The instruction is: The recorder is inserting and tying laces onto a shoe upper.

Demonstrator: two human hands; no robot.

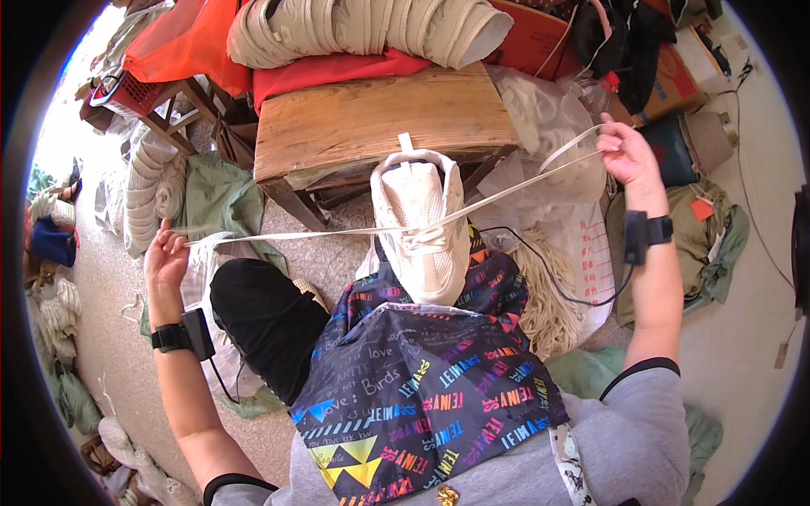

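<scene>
A cream sneaker point(434, 268) rests on my lap over a dark patterned apron point(439, 379), its toe toward me and its tongue standing up. Partly threaded across the front, a cream shoelace point(329, 234) runs out taut to both sides. My left hand point(166, 257), far out to the left, pinches one end of the lace. Out to the right and higher, my right hand point(626, 152) grips the other part, which doubles back in a loop near the fingers. Each wrist wears a black strap with a small box and cable.
A wooden bench point(380, 118) stands just beyond the shoe, bearing a row of nested cream shoe pieces point(363, 34) on red cloth. A bundle of cream laces point(544, 291) lies on plastic at my right. Stacked shoe parts point(150, 190) and green cloth point(221, 196) sit at the left.
</scene>
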